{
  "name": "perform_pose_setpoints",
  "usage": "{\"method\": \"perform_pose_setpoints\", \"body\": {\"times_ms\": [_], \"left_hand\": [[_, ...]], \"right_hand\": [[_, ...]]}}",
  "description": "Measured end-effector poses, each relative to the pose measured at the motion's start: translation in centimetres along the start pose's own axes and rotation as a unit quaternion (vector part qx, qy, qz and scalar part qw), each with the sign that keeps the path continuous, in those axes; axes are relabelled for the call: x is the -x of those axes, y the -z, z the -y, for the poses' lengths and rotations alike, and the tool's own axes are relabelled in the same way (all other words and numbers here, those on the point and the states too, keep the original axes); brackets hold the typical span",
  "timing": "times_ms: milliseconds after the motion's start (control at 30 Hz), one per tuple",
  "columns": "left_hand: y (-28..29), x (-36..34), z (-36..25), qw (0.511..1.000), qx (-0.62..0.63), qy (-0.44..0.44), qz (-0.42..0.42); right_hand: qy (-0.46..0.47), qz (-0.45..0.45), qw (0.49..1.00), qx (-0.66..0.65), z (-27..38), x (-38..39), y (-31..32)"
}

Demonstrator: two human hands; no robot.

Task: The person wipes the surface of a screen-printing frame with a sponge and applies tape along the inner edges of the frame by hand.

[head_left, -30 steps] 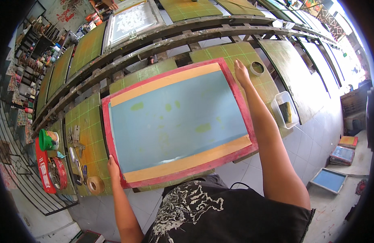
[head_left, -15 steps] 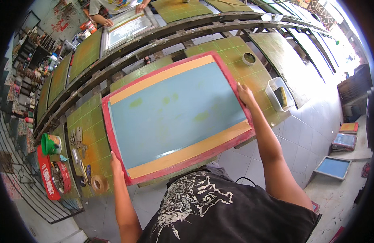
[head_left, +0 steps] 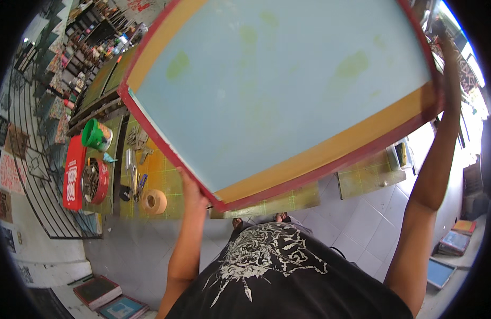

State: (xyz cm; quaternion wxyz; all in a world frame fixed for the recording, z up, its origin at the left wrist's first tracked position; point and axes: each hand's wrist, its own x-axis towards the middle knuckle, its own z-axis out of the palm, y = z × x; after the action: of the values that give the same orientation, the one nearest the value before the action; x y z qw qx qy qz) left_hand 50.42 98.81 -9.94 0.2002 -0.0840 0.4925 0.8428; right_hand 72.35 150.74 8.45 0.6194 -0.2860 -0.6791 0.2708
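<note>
A large screen-printing frame is lifted up close in front of me, tilted, with pale blue mesh, yellowish stains, tan tape bands and a red border. My left hand grips its lower left edge, the fingers partly hidden behind the border. At the far right side, my right hand is closed on the opposite edge, in shadow. Below the frame, green-yellow gridded boards show in part.
On the left board lie a tape roll, scissors, a green bucket, a round red tin and a red box. A clear plastic tub sits on the right. More screen frames rest at the lower right.
The screen-printing frame has been raised off the boards toward me and tilted up, both hands moving with it. It now hides the far tables and the other person.
</note>
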Motion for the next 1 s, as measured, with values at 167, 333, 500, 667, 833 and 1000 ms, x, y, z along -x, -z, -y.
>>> {"method": "perform_pose_setpoints", "body": {"times_ms": [167, 333, 500, 667, 833, 1000], "left_hand": [[-5.6, 3.3, 1.0, 0.988, 0.14, -0.041, 0.059], [-6.8, 5.0, 2.4, 0.966, 0.201, -0.059, 0.15], [-4.7, 6.6, 4.3, 0.98, 0.083, -0.029, 0.178], [3.9, 2.3, 4.3, 0.831, 0.167, 0.01, 0.53], [13.0, -1.2, -7.6, 0.883, 0.249, 0.07, 0.393], [10.1, 1.6, -11.0, 0.945, -0.059, 0.118, 0.3]], "right_hand": [[-0.085, 0.014, 0.978, -0.191, 11.6, 13.1, -0.4], [-0.413, 0.051, 0.837, -0.355, 14.9, 29.3, -6.4], [-0.348, 0.093, 0.785, -0.504, 15.0, 30.9, -5.6], [-0.421, 0.086, 0.83, -0.357, 13.2, 25.6, -1.5], [-0.457, 0.154, 0.821, -0.306, 8.9, 23.3, 4.5], [-0.52, 0.192, 0.804, -0.216, 4.8, 25.4, 6.2]]}}
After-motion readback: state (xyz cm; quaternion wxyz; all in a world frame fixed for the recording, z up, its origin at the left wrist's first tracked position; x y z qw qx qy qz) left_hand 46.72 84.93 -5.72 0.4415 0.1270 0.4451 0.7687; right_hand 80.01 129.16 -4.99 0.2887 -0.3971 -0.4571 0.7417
